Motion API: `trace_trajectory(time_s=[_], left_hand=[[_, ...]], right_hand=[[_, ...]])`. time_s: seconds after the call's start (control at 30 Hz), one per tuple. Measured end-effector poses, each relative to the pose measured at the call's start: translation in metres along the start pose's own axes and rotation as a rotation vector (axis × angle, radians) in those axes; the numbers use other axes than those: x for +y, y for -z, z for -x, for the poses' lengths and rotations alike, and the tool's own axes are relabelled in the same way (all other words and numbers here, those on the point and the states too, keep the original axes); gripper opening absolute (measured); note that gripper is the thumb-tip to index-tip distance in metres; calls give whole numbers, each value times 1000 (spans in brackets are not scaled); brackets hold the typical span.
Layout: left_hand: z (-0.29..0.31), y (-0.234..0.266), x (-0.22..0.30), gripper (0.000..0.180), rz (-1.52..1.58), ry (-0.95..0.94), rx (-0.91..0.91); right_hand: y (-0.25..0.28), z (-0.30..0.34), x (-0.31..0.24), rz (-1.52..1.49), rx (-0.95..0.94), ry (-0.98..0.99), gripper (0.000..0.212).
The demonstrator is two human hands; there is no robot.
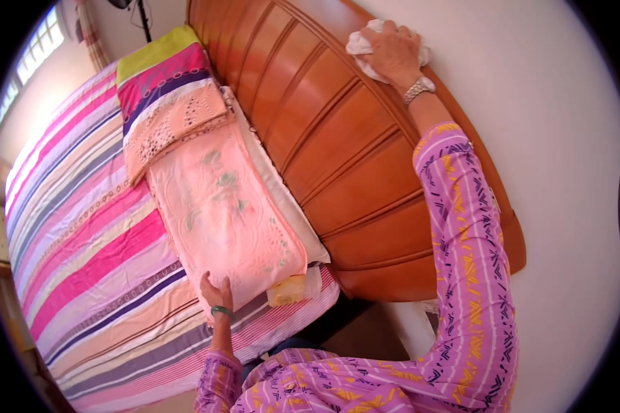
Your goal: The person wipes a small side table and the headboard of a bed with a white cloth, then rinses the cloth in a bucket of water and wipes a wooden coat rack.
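Note:
My right hand (395,56) presses a crumpled white cloth (359,45) against the top rail of the brown wooden headboard (365,138). The fingers curl over the cloth, which bunches out on both sides of them. A metal watch circles that wrist. Low in the view, my left hand (217,292) hovers over or rests on the near edge of a pink pillow cover (220,206) with green leaf patterns; contact is hard to tell. Its fingers are apart and hold nothing. A green bangle is on that wrist.
A striped bedspread (103,255) covers the bed on the left. Folded bedding (165,89) lies on the pillow's far end. A small yellow packet (289,290) lies beside the pillow. A white wall (558,138) stands behind the headboard. A dark stand (145,20) rises at the back.

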State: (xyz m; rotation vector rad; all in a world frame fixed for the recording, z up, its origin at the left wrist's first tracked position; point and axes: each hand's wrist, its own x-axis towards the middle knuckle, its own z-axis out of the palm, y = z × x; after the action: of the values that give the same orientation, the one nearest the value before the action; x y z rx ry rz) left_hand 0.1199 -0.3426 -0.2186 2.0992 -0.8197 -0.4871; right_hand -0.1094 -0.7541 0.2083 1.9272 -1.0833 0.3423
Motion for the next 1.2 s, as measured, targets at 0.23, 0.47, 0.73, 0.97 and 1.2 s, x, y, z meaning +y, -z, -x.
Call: trace_trajectory(time_s=[0.23, 0.47, 0.73, 0.97, 1.2], left_hand=[[-75, 7, -123, 69, -8, 311, -61], [-86, -30, -161, 54, 254, 389, -22], [-98, -31, -190, 27, 627, 246, 35], [-81, -12, -195, 30, 774, 250, 82], [-86, 11, -209, 35, 287, 279, 110]], right_hand=[[-7, -41, -22, 21, -64, -42, 38], [-2, -46, -29, 198, 34, -11, 40], [5, -61, -54, 135, -99, -95, 42], [0, -63, -64, 147, -31, -82, 36], [-27, -98, -69, 203, 111, 5, 38]])
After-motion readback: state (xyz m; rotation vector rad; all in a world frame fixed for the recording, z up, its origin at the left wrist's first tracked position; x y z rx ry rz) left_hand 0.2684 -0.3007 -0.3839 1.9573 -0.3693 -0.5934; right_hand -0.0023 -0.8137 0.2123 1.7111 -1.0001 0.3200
